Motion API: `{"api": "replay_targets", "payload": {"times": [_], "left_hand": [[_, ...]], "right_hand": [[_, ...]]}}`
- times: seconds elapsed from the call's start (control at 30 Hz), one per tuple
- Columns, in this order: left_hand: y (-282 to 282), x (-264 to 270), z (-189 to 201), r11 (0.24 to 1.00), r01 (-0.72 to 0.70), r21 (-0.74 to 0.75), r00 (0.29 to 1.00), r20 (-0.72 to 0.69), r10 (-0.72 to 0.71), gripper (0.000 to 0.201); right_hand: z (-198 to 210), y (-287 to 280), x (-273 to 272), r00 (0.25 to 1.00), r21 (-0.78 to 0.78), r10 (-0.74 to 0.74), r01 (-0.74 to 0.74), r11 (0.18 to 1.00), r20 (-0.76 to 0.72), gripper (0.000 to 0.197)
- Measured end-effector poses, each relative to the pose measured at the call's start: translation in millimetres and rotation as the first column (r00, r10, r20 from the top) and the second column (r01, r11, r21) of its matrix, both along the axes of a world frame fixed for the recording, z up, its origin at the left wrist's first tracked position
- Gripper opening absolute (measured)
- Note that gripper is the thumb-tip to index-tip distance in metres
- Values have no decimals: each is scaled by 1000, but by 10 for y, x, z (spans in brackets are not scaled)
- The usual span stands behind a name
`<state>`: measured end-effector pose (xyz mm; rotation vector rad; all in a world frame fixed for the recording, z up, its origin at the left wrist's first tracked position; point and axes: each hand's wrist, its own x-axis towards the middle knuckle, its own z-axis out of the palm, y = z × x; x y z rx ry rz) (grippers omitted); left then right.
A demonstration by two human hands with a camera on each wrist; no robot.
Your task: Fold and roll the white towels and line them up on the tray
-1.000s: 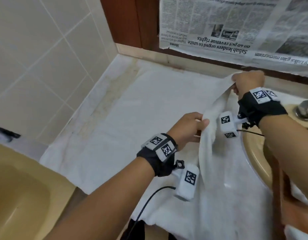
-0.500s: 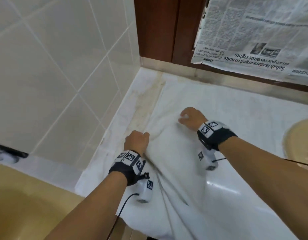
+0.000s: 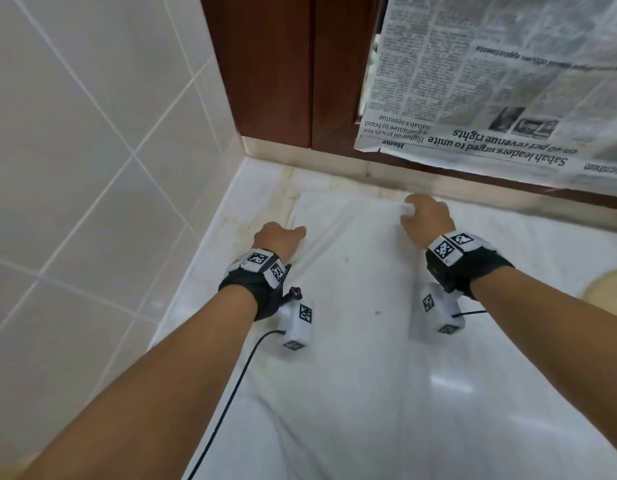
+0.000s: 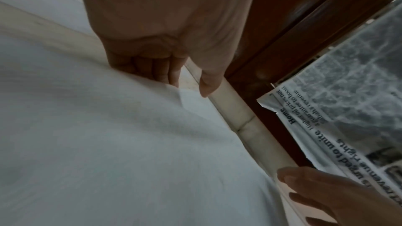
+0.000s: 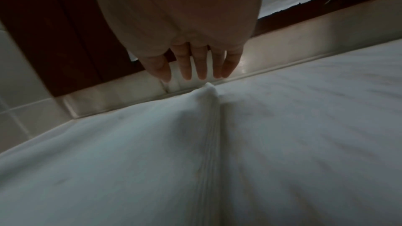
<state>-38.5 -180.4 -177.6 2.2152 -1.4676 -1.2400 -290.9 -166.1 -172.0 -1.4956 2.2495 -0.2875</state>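
White terry, the towel (image 3: 352, 306) lies spread lengthwise on the counter (image 3: 210, 282), folded into a long strip over another white cloth (image 3: 528, 306), its far end close to the back ledge (image 3: 334, 164); shallow creases run along it and a small dark speck marks the middle. The left hand (image 3: 277, 237) has its fingers curled at the towel's far left corner, seemingly pinching the edge. The right hand (image 3: 426, 216) rests at the far right corner with fingers straight and slightly spread, tips beside the raised corner. An upside-down newspaper (image 3: 490, 81) hangs behind, its headline reading "Sabah leaders urged to unite on 40 pct revenue rights" and a tag "Home".
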Motion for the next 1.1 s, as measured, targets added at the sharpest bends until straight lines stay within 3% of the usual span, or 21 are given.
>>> {"api": "replay_targets", "payload": {"times": [0.1, 0.33, 0.4, 0.47, 0.63, 0.73, 0.83, 0.93, 1.1], "left_hand": [[-135, -22, -116, 999, -18, -38, 995, 99, 22, 29], [-189, 73, -308, 987, 29, -161, 976, 217, 7, 33], [-168, 71, -325, 985, 44, -168, 975, 221, -6, 34], [-149, 57, -285, 982, 57, -179, 978, 206, -19, 41], [-505, -41, -100, 972, 132, -193, 989, 96, -115, 51], [-764, -98, -68, 971, 142, -192, 990, 44, -136, 39], [-800, -74, -87, 964, 118, -238, 992, 66, -105, 44], [-500, -49, -33, 951, 147, -271, 988, 93, -126, 60], [712, -33, 132, 877, 388, -284, 920, 174, -351, 68]], "right_hand": [[-151, -115, -35, 997, -40, 74, -75, 996, -33, 46], [-330, -260, -36, 996, -98, 84, -83, 992, 14, 31], [-270, -219, 24, 997, -88, 80, -80, 993, -5, 35], [-165, -80, 144, 995, -61, 93, -96, 994, -39, 43], [-55, 473, 532, 930, 104, 331, -318, 942, -157, 58], [-171, 625, 607, 921, 227, 371, -339, 913, -117, 63], [-333, 709, 553, 908, 304, 410, -370, 878, -81, 72], [-425, 726, 414, 874, 339, 459, -388, 857, -158, 72], [-282, 543, 186, 882, 400, 382, -255, 880, -277, 70]]}}
